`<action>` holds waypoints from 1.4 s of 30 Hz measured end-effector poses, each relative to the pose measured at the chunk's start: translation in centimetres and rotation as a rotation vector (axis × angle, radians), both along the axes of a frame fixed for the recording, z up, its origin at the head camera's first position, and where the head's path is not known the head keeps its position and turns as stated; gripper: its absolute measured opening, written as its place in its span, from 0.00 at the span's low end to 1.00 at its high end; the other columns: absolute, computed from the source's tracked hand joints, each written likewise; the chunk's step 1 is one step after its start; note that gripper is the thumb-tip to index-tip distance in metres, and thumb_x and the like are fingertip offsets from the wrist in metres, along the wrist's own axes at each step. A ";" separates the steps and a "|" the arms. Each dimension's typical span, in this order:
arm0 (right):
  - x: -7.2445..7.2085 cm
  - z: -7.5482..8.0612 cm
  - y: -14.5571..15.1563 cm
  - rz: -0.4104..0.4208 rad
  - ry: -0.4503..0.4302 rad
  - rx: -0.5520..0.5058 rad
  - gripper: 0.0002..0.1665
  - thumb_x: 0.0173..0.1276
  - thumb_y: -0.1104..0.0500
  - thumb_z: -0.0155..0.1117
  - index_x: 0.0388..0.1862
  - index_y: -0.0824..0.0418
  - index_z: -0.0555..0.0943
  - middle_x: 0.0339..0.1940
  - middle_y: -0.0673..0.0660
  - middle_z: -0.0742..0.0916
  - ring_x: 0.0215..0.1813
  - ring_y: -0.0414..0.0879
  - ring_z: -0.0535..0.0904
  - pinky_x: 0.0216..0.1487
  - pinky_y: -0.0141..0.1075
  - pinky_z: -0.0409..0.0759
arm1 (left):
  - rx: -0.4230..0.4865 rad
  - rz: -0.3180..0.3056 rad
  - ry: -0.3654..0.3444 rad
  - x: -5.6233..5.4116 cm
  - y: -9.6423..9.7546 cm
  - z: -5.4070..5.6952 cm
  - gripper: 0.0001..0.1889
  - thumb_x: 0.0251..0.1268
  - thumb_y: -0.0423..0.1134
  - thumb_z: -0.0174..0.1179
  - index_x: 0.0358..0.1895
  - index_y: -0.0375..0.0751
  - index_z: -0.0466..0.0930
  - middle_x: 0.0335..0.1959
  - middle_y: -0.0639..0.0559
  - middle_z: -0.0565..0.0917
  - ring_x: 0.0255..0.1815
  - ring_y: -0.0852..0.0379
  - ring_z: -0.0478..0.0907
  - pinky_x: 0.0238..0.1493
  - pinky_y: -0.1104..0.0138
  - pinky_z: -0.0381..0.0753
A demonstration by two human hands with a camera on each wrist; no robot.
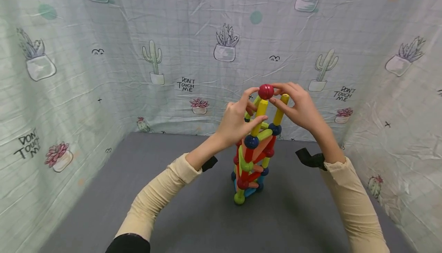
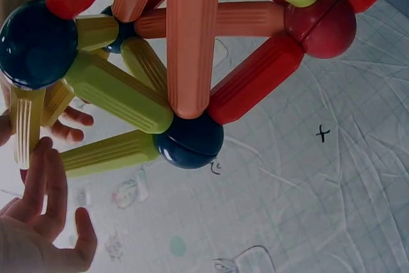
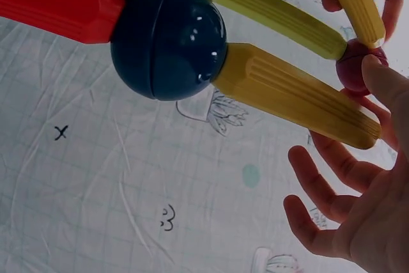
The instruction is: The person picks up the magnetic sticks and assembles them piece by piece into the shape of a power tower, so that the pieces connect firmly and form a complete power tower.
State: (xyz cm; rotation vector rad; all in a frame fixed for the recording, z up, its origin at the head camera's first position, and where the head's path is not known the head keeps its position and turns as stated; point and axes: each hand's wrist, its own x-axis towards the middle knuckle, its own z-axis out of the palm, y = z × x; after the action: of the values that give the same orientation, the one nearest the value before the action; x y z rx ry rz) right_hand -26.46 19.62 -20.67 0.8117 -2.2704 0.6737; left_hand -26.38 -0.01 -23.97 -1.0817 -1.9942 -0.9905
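Observation:
A tall tower (image 1: 246,164) of coloured rods and balls stands on the grey surface, with yellow rods rising from its top. My right hand (image 1: 299,106) pinches a red ball (image 1: 266,91) between thumb and index finger at the tip of the front yellow rod (image 1: 261,111). My left hand (image 1: 235,121) has its thumb and fingers about that same rod, its index fingertip reaching up to the ball. Another yellow rod (image 3: 300,97) stands beside my right hand, its top end bare. In the left wrist view, dark blue balls (image 2: 190,140) join orange, red and green rods.
The grey tabletop (image 1: 172,207) spreads around the tower's foot. Behind and on both sides hangs a pale curtain (image 1: 193,26) printed with potted cacti. Dark straps (image 1: 310,158) hang at the wrists near the tower.

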 end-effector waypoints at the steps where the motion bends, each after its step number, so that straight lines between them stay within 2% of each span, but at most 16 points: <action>1: 0.0 0.1 -0.1 -0.001 -0.001 0.003 0.22 0.61 0.59 0.60 0.55 0.58 0.74 0.40 0.61 0.80 0.44 0.53 0.70 0.45 0.49 0.66 | 0.005 -0.021 -0.028 -0.1 0.0 0.2 0.35 0.52 0.42 0.63 0.62 0.40 0.56 0.29 0.49 0.82 0.27 0.60 0.77 0.37 0.67 0.73; 4: -0.1 0.3 -0.1 0.002 -0.011 0.009 0.22 0.61 0.58 0.59 0.56 0.57 0.73 0.41 0.61 0.80 0.45 0.54 0.71 0.46 0.51 0.66 | 0.013 -0.092 -0.120 -0.6 0.0 0.5 0.39 0.53 0.40 0.63 0.66 0.42 0.50 0.29 0.46 0.81 0.25 0.59 0.77 0.31 0.67 0.77; 7: 0.2 0.1 0.4 -0.005 -0.036 -0.004 0.26 0.62 0.58 0.59 0.60 0.56 0.70 0.41 0.62 0.80 0.46 0.55 0.71 0.47 0.50 0.67 | -0.003 -0.116 -0.181 -0.8 0.0 0.6 0.39 0.54 0.39 0.62 0.68 0.44 0.50 0.30 0.45 0.81 0.25 0.58 0.76 0.30 0.69 0.77; 11: 1.1 -0.7 1.3 -0.058 -0.107 -0.064 0.29 0.61 0.58 0.59 0.62 0.60 0.65 0.42 0.65 0.80 0.46 0.56 0.74 0.47 0.49 0.68 | -0.042 -0.097 -0.189 -1.0 -0.3 0.7 0.36 0.55 0.42 0.61 0.67 0.46 0.54 0.31 0.47 0.80 0.28 0.58 0.73 0.30 0.73 0.73; 14: 1.6 -1.5 1.7 -0.090 -0.137 -0.107 0.25 0.62 0.58 0.59 0.57 0.65 0.68 0.40 0.65 0.81 0.44 0.56 0.75 0.46 0.51 0.70 | -0.022 -0.098 -0.181 -1.3 -0.6 0.8 0.32 0.56 0.41 0.59 0.65 0.46 0.59 0.33 0.46 0.78 0.31 0.55 0.70 0.32 0.72 0.69; 19: 1.6 -2.0 1.3 -0.050 -0.105 -0.137 0.18 0.61 0.60 0.60 0.49 0.66 0.75 0.37 0.63 0.83 0.41 0.52 0.76 0.47 0.50 0.72 | 0.036 -0.153 -0.216 -2.0 -1.0 1.3 0.26 0.57 0.38 0.58 0.61 0.45 0.66 0.42 0.45 0.75 0.38 0.54 0.69 0.35 0.69 0.69; 23: 1.3 -1.9 0.7 -0.009 -0.100 -0.114 0.18 0.60 0.60 0.60 0.49 0.65 0.75 0.39 0.64 0.83 0.42 0.53 0.77 0.47 0.50 0.72 | 0.009 -0.184 -0.287 -2.3 -1.1 1.6 0.28 0.55 0.40 0.60 0.62 0.49 0.64 0.48 0.47 0.77 0.44 0.54 0.74 0.38 0.66 0.73; 26: 1.1 -1.9 0.6 -0.008 -0.104 -0.098 0.18 0.60 0.60 0.60 0.49 0.65 0.75 0.39 0.64 0.83 0.43 0.54 0.78 0.46 0.50 0.73 | -0.010 -0.184 -0.324 -2.4 -1.2 1.7 0.30 0.55 0.41 0.61 0.63 0.51 0.63 0.49 0.48 0.78 0.44 0.54 0.76 0.38 0.65 0.73; 32: 0.7 -1.6 0.3 -0.025 -0.151 -0.051 0.19 0.63 0.58 0.57 0.52 0.63 0.75 0.39 0.64 0.84 0.44 0.55 0.78 0.46 0.51 0.72 | -0.012 -0.197 -0.340 -2.8 -1.5 1.7 0.31 0.54 0.40 0.61 0.63 0.51 0.62 0.49 0.47 0.77 0.43 0.53 0.76 0.38 0.63 0.73; 36: 0.3 -1.7 -0.1 -0.022 -0.170 -0.018 0.20 0.63 0.58 0.57 0.54 0.62 0.74 0.40 0.64 0.84 0.44 0.55 0.77 0.47 0.52 0.72 | -0.015 -0.202 -0.348 -2.9 -1.7 1.6 0.31 0.54 0.40 0.61 0.63 0.51 0.61 0.49 0.47 0.77 0.43 0.53 0.75 0.39 0.58 0.74; 42: 0.2 -2.3 0.2 0.003 -0.171 -0.041 0.19 0.63 0.58 0.57 0.53 0.62 0.74 0.40 0.64 0.83 0.44 0.55 0.77 0.47 0.52 0.71 | -0.049 -0.181 -0.321 -2.5 -1.8 1.5 0.33 0.56 0.42 0.60 0.65 0.53 0.58 0.51 0.47 0.76 0.43 0.55 0.75 0.39 0.62 0.73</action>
State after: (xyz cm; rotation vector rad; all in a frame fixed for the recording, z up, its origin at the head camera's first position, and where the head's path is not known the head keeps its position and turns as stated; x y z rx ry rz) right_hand -26.22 19.78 -22.99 0.7645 -2.3994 0.8159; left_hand -28.92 -1.80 -22.52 -1.2082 -2.2126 -1.2834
